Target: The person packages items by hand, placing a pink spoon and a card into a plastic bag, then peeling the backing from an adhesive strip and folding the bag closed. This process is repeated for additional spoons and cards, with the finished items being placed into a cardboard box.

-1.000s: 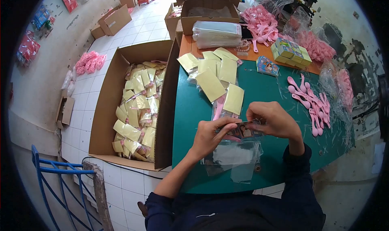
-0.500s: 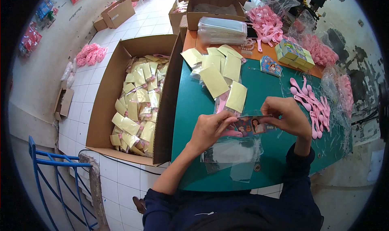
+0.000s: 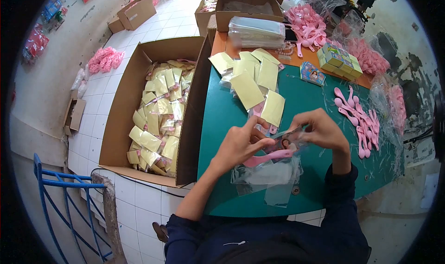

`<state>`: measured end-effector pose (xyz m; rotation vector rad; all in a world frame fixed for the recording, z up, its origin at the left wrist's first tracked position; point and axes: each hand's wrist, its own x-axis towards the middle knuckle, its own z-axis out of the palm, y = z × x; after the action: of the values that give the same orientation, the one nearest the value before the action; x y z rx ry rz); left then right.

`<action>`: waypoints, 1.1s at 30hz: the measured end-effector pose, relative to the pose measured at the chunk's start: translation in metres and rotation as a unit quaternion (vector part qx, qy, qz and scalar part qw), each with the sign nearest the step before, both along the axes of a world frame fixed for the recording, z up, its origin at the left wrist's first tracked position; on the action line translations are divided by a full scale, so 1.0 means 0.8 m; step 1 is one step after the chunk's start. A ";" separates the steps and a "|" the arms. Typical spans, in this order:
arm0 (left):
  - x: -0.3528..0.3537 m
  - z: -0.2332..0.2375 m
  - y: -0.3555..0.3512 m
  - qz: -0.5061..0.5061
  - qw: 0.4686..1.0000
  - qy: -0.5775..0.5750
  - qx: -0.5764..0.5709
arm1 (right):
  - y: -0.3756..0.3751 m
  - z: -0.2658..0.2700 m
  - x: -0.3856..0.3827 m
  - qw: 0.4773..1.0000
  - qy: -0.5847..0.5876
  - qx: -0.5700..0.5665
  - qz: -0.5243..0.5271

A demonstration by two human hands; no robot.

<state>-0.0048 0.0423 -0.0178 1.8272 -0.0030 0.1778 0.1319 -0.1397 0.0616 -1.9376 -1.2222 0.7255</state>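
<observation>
A printed picture card in clear plastic [image 3: 283,142] is held between my two hands over the green tabletop [image 3: 320,180]. My left hand [image 3: 243,141] pinches its left end, fingers closed. At the right end, my right hand [image 3: 320,130] has its fingers closed on the plastic, slightly blurred. A pink spoon [image 3: 266,158] shows just below the card, beside my left fingertips. Under it lie flat clear plastic bags [image 3: 264,175]. Packed bags with cream backing cards [image 3: 246,91] are piled beyond my left hand.
A large cardboard box [image 3: 116,120] of packed bags stands left of the table. Loose pink spoons [image 3: 366,122] lie at the right, near stacked card packs [image 3: 340,62]. Clear sleeves [image 3: 257,32] are at the back, and a blue metal rail [image 3: 69,185] is at lower left.
The card has tilted and now shows with clear plastic around it. The pink spoon below it is more fully visible. My right hand has moved slightly left.
</observation>
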 end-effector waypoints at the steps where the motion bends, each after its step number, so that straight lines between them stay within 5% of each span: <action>1: 0.000 0.000 0.007 -0.021 0.999 0.028 -0.030 | -0.002 0.001 0.004 1.000 0.007 0.007 -0.025; 5: -0.006 0.011 0.016 -0.057 0.991 0.029 -0.121 | -0.015 -0.002 0.021 0.993 0.064 0.051 -0.082; 9: -0.001 0.008 0.015 -0.019 0.977 0.025 -0.212 | -0.007 0.016 0.011 0.975 0.206 0.073 -0.029; 12: -0.001 0.000 0.017 -0.012 0.972 -0.007 -0.233 | -0.011 0.014 0.017 0.978 0.196 0.018 -0.066; 15: -0.004 0.001 0.020 -0.060 0.971 -0.017 -0.231 | -0.010 0.003 0.018 0.973 0.204 0.078 -0.075; 17: -0.008 0.009 0.023 -0.097 0.976 0.005 -0.195 | -0.009 -0.002 0.014 0.973 0.186 0.106 -0.090; 20: -0.022 0.026 0.018 0.075 0.997 -0.019 -0.012 | -0.004 0.000 -0.001 0.985 0.060 0.109 -0.121; 23: -0.058 0.030 0.013 0.174 0.984 0.014 -0.039 | 0.009 0.001 -0.038 0.988 -0.020 0.092 -0.123; 24: -0.072 0.021 0.007 0.123 0.983 0.062 -0.120 | 0.014 -0.002 -0.050 0.988 -0.033 0.088 -0.119; 26: -0.111 -0.003 -0.007 0.026 0.946 0.159 -0.280 | 0.022 -0.026 -0.069 0.988 -0.075 0.094 0.098; 27: -0.128 -0.012 -0.015 0.010 0.948 0.181 -0.261 | 0.025 -0.036 -0.077 0.968 -0.096 0.098 0.209; 30: -0.159 -0.033 -0.033 0.047 0.911 0.196 -0.359 | 0.019 -0.055 -0.106 0.967 0.007 0.009 0.256; 33: -0.172 -0.032 -0.042 0.091 0.914 0.190 -0.347 | 0.019 -0.058 -0.131 0.979 -0.089 -0.038 0.178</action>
<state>-0.1426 0.0091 -0.0434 1.1192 0.4522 -0.0518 0.0270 -0.1245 0.0154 -1.8977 -1.7028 0.7995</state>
